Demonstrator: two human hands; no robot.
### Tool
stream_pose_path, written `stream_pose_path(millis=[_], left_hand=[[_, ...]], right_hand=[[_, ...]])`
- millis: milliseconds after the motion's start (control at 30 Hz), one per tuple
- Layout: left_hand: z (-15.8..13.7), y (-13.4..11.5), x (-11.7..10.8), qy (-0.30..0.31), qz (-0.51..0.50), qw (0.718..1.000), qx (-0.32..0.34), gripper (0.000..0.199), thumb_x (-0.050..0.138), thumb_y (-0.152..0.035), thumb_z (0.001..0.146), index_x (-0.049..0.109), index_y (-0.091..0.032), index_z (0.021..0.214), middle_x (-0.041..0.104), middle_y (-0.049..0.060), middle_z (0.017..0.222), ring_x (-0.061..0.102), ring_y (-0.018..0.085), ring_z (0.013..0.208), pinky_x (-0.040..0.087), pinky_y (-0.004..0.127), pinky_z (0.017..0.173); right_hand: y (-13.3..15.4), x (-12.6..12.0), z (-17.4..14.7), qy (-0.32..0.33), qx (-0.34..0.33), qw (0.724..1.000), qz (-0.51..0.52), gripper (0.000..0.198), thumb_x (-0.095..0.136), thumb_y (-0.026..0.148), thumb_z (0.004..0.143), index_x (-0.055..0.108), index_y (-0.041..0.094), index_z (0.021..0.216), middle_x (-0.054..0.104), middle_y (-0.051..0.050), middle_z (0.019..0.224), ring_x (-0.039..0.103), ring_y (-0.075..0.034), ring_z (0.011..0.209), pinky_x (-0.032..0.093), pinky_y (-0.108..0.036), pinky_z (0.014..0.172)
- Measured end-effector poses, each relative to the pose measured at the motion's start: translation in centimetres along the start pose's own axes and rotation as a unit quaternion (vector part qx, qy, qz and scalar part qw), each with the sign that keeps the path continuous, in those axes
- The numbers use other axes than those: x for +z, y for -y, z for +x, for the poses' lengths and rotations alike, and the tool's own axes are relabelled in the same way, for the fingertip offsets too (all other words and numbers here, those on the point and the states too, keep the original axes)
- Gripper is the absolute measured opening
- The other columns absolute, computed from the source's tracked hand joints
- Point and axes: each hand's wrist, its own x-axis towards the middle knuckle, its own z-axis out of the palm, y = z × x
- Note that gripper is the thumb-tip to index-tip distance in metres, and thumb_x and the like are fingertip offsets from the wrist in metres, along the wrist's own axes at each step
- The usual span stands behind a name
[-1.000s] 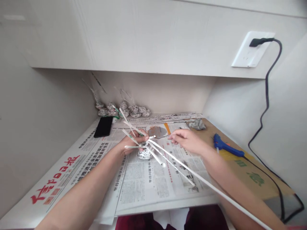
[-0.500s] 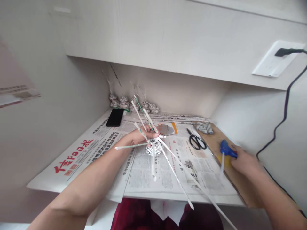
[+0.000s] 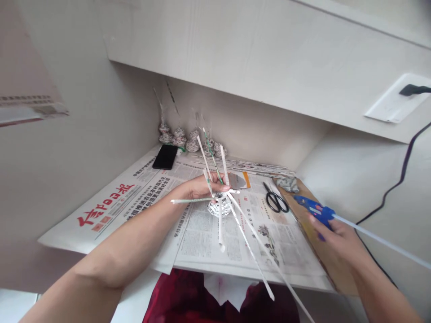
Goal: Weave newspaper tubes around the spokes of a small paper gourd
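Observation:
In the middle of the view, my left hand (image 3: 213, 185) is closed on a small woven newspaper piece (image 3: 219, 205). Its rounded body hangs below my fingers, and several rolled paper strips (image 3: 247, 244) fan out from it in all directions. My right hand (image 3: 333, 231) grips a blue hot glue gun (image 3: 314, 210) over the cardboard on the right. The gun's tip points left toward the scissors, and a long translucent glue stick (image 3: 380, 240) sticks out of its back end. My right fingers partly hide the handle and trigger.
Black-handled scissors (image 3: 276, 202) lie on the newspaper (image 3: 202, 251). Cardboard (image 3: 303, 211) with a crumpled grey cloth (image 3: 288, 184) is at right. Behind are paper rods (image 3: 249, 167), a black phone (image 3: 164, 157) and several woven gourd shapes (image 3: 179, 137). A cord (image 3: 400, 175) hangs from the wall socket (image 3: 400, 98).
My right hand has lifted the glue gun and turned it, so its tip now points left and the glue stick trails right. My left hand still holds the woven piece; the view has shifted slightly.

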Motion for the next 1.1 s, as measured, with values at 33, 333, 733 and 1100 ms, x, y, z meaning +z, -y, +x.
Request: stream_pose_path(millis=[33,333,733,1100], left_hand=[[0.0,0.1,0.1,0.000,0.002,1.000,-0.004,0.030,0.079,-0.030,0.068,0.061,-0.013,0.085,0.067,0.006,0.076,0.058,0.009,0.053,0.040,0.016,0.038],[0.1,0.5,2.5,-0.006,0.031,0.999,-0.035,0.034,0.079,-0.035,0.067,0.060,-0.013,0.085,0.064,0.002,0.071,0.054,0.007,0.048,0.042,0.016,0.038],[0.3,0.5,2.3,0.014,0.027,0.999,-0.038,0.032,0.079,-0.033,0.067,0.061,-0.012,0.084,0.064,0.002,0.072,0.054,0.007,0.046,0.040,0.014,0.034],[0.1,0.4,2.8,0.004,0.046,0.998,-0.042,0.035,0.080,-0.034,0.066,0.061,-0.012,0.084,0.064,0.002,0.071,0.053,0.007,0.046,0.042,0.016,0.035]], right_hand=[[1.2,0.3,-1.3,0.053,0.004,0.997,0.050,0.039,0.063,0.053,0.077,0.069,0.019,0.096,0.063,-0.003,0.070,0.056,-0.017,0.063,0.048,-0.029,0.060],[8.9,1.7,-8.6,0.194,-0.091,0.975,0.063,0.042,0.055,0.053,0.086,0.060,0.019,0.063,0.062,-0.006,0.077,0.057,-0.019,0.080,0.048,-0.025,0.070],[11.0,2.0,-9.8,0.172,-0.140,0.975,-0.029,0.046,0.048,0.056,0.086,0.059,0.020,0.060,0.070,-0.009,0.087,0.064,-0.023,0.086,0.053,-0.028,0.069],[10.8,2.5,-9.9,0.155,-0.152,0.974,-0.061,0.037,0.053,0.050,0.086,0.066,0.023,0.065,0.072,-0.006,0.105,0.066,-0.026,0.094,0.054,-0.037,0.085]])
